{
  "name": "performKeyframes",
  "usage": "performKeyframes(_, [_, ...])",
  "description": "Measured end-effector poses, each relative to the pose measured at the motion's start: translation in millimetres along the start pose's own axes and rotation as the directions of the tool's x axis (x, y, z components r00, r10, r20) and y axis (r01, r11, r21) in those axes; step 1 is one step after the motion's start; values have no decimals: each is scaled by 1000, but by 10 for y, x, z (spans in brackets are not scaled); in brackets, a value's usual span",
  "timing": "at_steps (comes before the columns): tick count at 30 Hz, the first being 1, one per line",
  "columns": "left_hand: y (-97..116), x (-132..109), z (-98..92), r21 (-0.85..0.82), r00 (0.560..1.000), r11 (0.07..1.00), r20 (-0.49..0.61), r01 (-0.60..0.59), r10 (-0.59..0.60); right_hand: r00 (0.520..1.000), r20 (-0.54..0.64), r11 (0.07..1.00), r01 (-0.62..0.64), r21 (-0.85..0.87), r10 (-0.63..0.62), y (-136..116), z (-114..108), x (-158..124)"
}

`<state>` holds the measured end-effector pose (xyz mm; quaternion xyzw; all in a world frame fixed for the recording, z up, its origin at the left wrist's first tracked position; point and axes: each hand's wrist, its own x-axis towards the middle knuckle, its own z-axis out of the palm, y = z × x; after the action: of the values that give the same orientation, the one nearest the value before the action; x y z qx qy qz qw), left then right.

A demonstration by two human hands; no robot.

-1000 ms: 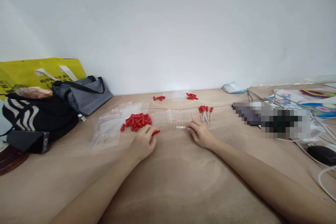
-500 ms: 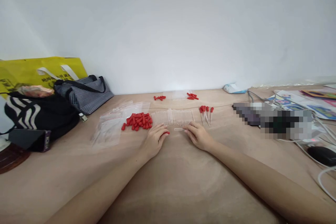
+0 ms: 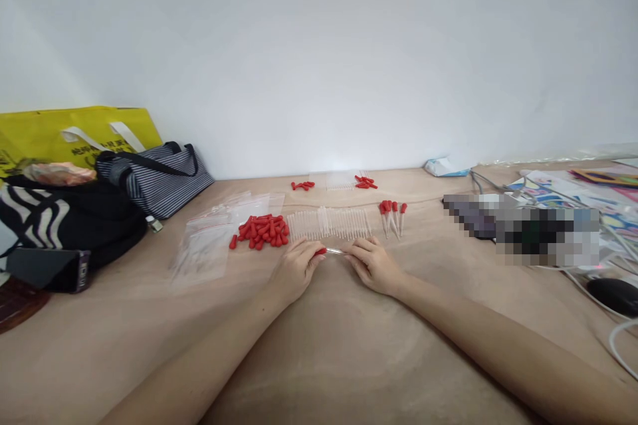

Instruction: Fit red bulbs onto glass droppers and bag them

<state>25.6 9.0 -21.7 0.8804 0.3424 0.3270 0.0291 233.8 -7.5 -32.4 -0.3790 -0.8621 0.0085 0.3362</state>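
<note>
My left hand [image 3: 295, 265] pinches a red rubber dropper bulb [image 3: 320, 252], its mouth facing right. Between the fingers of my right hand [image 3: 375, 264] is a clear glass dropper tube [image 3: 335, 251], held level. The tube's left end meets the bulb; whether it sits inside the bulb is too small to tell. Behind my hands lies a row of clear dropper tubes [image 3: 329, 222]. A pile of loose red bulbs [image 3: 264, 231] is left of that row. To its right lie several droppers with red bulbs fitted [image 3: 393, 218].
Clear zip bags [image 3: 207, 246] lie left of the bulbs. More red bulbs [image 3: 366, 182] and tubes are near the wall. Bags [image 3: 159, 176] and a dark box [image 3: 47, 269] stand at left. A phone [image 3: 468, 216], cables, papers and a black mouse [image 3: 614, 296] are at right.
My hands have come together slightly. The tube in my right hand has moved left and now meets the bulb, where a gap showed before.
</note>
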Motion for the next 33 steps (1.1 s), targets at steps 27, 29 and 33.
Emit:
performKeyframes(27, [132, -27, -83, -25, 985, 992, 111, -127, 129, 959, -58, 950, 263, -170, -276, -36, -50, 19])
performKeyframes(29, [137, -26, -78, -8, 986, 992, 105, -128, 128, 974, -34, 967, 219, -126, -225, -54, -38, 14])
performKeyframes(33, [140, -24, -71, -9, 986, 992, 108, -128, 129, 986, 20, 985, 169, -46, -168, -75, -15, 25])
